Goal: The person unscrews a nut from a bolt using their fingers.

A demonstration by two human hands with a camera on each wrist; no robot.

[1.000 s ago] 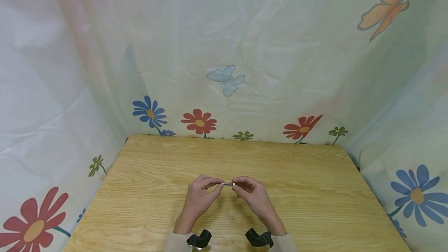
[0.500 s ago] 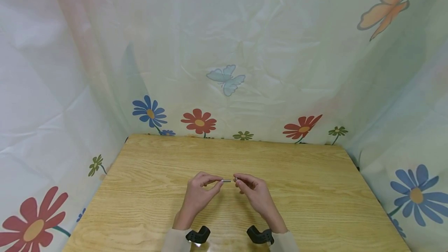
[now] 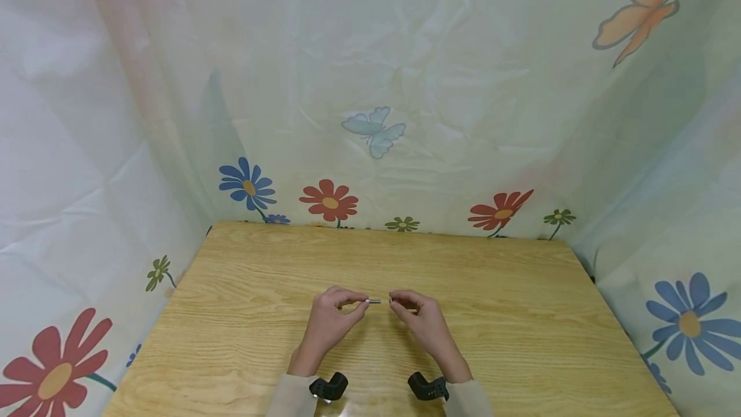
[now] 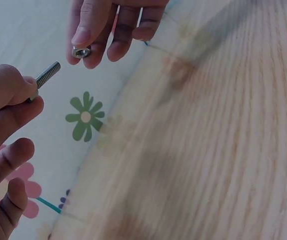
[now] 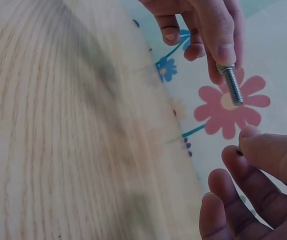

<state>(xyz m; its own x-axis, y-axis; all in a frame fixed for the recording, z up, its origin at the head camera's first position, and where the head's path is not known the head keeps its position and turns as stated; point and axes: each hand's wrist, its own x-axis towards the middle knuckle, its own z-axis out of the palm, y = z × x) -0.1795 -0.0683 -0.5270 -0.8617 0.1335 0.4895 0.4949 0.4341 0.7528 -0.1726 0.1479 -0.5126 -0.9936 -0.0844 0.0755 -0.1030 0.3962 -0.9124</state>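
Observation:
Between thumb and index finger, my left hand (image 3: 331,324) pinches a silver threaded bolt (image 4: 48,74) by its head. The bolt's shank (image 5: 233,89) points across toward the other hand. My right hand (image 3: 425,327) pinches a small metal nut (image 4: 81,52) by its edges, its hole visible in the left wrist view. Fingers almost wholly cover the nut in the right wrist view. A short gap separates the bolt's tip from the nut. Both hands are held above the table, facing each other.
A wood-grain table (image 3: 260,262) lies under both hands. Behind and at its sides hangs a pale curtain (image 3: 440,82) printed with flowers and butterflies. A black wrist device (image 3: 329,387) sits on the left sleeve, and another black device (image 3: 427,387) on the right.
One second ago the right fingers were at the bolt's free end. They have since drawn off to the right with the nut, leaving a gap. The left hand has barely moved.

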